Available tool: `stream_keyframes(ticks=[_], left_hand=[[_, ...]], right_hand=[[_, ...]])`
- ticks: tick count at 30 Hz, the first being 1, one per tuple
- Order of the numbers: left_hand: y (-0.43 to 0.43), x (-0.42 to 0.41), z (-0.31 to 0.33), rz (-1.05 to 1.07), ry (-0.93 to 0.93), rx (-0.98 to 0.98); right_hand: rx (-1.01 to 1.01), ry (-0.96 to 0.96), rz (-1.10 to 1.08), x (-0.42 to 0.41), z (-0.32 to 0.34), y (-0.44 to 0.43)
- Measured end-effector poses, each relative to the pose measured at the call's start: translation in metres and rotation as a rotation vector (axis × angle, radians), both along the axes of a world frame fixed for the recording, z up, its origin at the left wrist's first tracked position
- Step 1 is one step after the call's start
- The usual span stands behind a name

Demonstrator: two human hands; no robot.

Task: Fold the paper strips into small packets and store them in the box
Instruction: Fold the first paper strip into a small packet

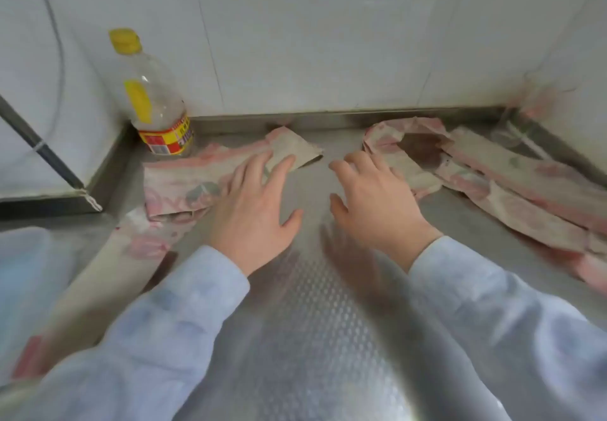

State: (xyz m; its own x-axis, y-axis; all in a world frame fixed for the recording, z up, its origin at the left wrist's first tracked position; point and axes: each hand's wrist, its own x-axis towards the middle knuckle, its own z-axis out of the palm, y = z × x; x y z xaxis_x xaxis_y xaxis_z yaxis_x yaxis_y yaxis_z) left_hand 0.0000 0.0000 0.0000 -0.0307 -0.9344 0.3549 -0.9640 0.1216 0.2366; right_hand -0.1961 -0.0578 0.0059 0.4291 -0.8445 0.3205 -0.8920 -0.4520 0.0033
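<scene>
Lying crumpled, pink-printed paper strips

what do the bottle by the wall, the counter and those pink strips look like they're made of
The bottle looks like clear plastic: see-through walls, yellow screw cap, glossy red and yellow label. The counter looks like stainless steel, grey with a dull sheen, an embossed dot pattern and a raised metal back edge. The strips look like thin matte paper, printed pink on grey-beige, creased and folded; coated or not, I cannot tell.

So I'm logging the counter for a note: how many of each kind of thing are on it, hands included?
Hands: 2 (left hand, right hand)
Bottles: 1 (bottle, yellow cap)
Paper heaps: 2 (left heap, right heap); single strips too tangled to count
Total: 5
</scene>
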Motion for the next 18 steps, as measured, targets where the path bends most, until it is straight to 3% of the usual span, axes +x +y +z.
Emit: stream_keyframes(ticks=[9, 18], left_hand=[[0.063, 0.009, -0.014, -0.112, -0.069, -0.013], [0.144, 0.015, -0.001, -0.095, -0.028, -0.001]], right_hand=[[0.208, 0.031, -0.269, -0.071, -0.018, -0.021], [0.435, -0.106, -0.233, -0.090, -0.026, 0.022]])
